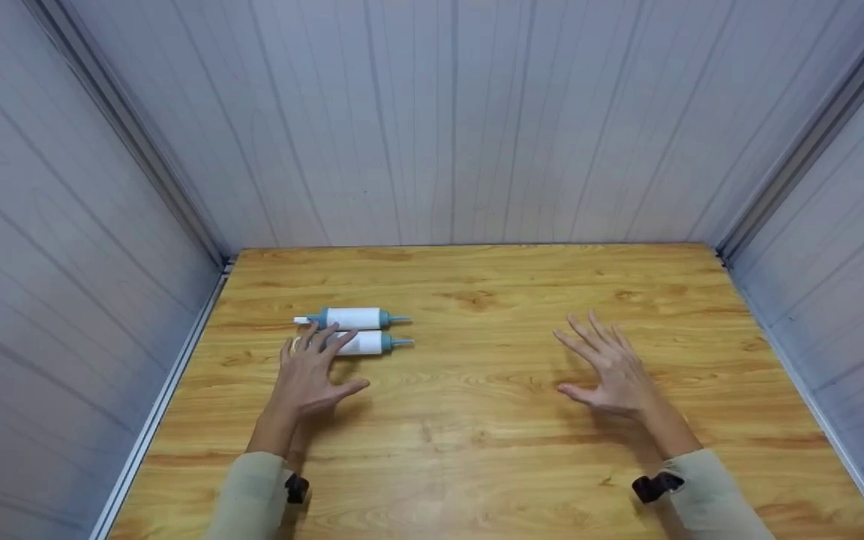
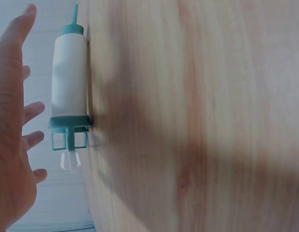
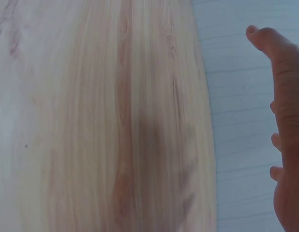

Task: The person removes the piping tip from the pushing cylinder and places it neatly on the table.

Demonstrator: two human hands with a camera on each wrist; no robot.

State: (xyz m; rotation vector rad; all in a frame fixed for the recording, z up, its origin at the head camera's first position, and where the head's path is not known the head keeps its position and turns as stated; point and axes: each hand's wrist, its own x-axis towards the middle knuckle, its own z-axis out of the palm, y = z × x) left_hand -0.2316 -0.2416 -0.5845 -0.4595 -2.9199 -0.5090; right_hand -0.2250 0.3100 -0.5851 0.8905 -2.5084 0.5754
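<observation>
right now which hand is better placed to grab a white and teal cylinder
The left hand, I'd judge: in the head view its fingers overlap the nearer white cylinder with teal ends, and the farther matching cylinder lies beyond. The right hand is well aside, over the wood-grain tabletop.

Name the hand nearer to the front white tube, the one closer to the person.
Left. The left hand, fingers spread, overlaps the left end of the front white tube in the head view; the right hand is well off to the right.
</observation>
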